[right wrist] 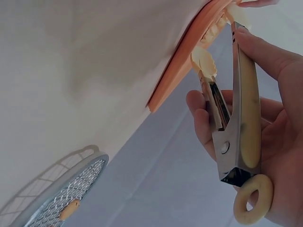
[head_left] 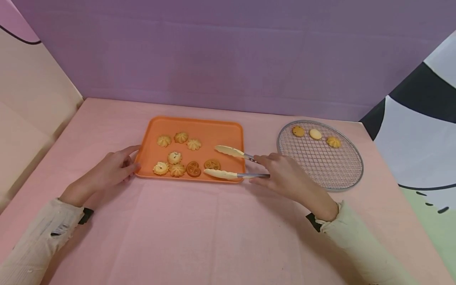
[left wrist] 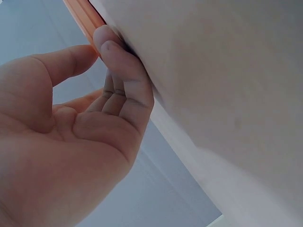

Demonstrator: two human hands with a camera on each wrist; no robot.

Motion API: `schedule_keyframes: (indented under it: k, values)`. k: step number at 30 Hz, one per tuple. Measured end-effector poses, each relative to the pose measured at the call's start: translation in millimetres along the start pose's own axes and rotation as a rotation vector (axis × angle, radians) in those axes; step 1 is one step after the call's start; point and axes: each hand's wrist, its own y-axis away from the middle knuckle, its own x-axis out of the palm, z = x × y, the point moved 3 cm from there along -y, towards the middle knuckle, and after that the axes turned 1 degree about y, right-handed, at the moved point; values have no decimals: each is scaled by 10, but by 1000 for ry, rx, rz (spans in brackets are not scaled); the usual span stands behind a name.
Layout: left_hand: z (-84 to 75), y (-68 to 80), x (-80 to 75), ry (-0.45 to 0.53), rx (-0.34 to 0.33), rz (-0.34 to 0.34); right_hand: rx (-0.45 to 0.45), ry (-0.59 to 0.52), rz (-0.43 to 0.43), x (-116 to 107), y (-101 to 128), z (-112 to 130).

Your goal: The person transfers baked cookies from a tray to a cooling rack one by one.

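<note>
My left hand [head_left: 112,166] pinches the left edge of an orange tray [head_left: 221,132] between thumb and fingers. In my right hand [head_left: 285,174] is a pair of tongs [right wrist: 248,104] with cream tips and metal arms, spread apart over the tray's right part. Between the tips lies a brown pretzel-shaped cookie [head_left: 212,164], the nearer tip right at its lower side. A second pretzel-shaped cookie [head_left: 193,169] sits just left of it. Further left are several pale swirl cookies, among them one swirl cookie [head_left: 194,144] in the upper group and one round frilled cookie [head_left: 161,168] near the front rim.
Right of the tray, a round wire rack [head_left: 313,166] bears a speckled cookie [head_left: 298,131], a pale oval cookie [head_left: 315,134] and a swirl cookie [head_left: 333,142] along its far side. A pink cloth [head_left: 185,229] covers the table. Behind it rises a purple wall [head_left: 228,59].
</note>
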Motion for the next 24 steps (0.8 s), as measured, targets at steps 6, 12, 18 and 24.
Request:
schedule_keyframes:
  k: [6, 12, 18, 24]
  values:
    - [-1, 0, 3, -4, 4, -4, -31, -1, -6, 23, 26, 17]
    - [1, -3, 7, -10, 7, -5, -65, -9, -63, 40, 50, 58]
    - [13, -11, 13, -14, 1, -2, -65, 30, -96, 60, 74, 112]
    - [20, -16, 19, -10, -8, 3, -72, 55, -103, 82, 87, 148]
